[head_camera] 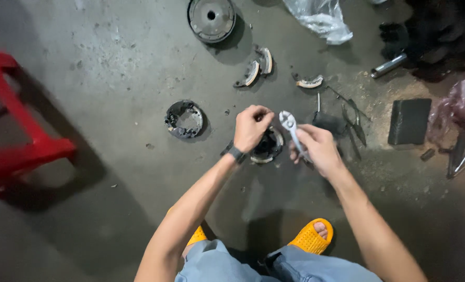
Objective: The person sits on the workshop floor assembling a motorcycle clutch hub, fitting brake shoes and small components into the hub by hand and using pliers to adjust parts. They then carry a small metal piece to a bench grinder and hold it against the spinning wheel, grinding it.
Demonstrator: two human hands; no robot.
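Note:
My right hand (318, 149) grips silver pliers (291, 128) with the jaws pointing up and to the left. My left hand (251, 127), with a dark band on its wrist, is closed in a fist just left of the jaws; I cannot tell if it pinches a small part. Below and between both hands a round metal clutch-like part (269, 147) lies on the concrete floor. Another round dark ring-shaped part (184, 119) lies to the left of it.
A red plastic stool (13, 120) stands at the left. A round metal drum (211, 19), curved brake-shoe pieces (257, 68), a plastic bag (321, 18), a dark block (409, 121), a metal rod (389, 66) and loose tools lie around. My yellow slippers (311, 236) are below.

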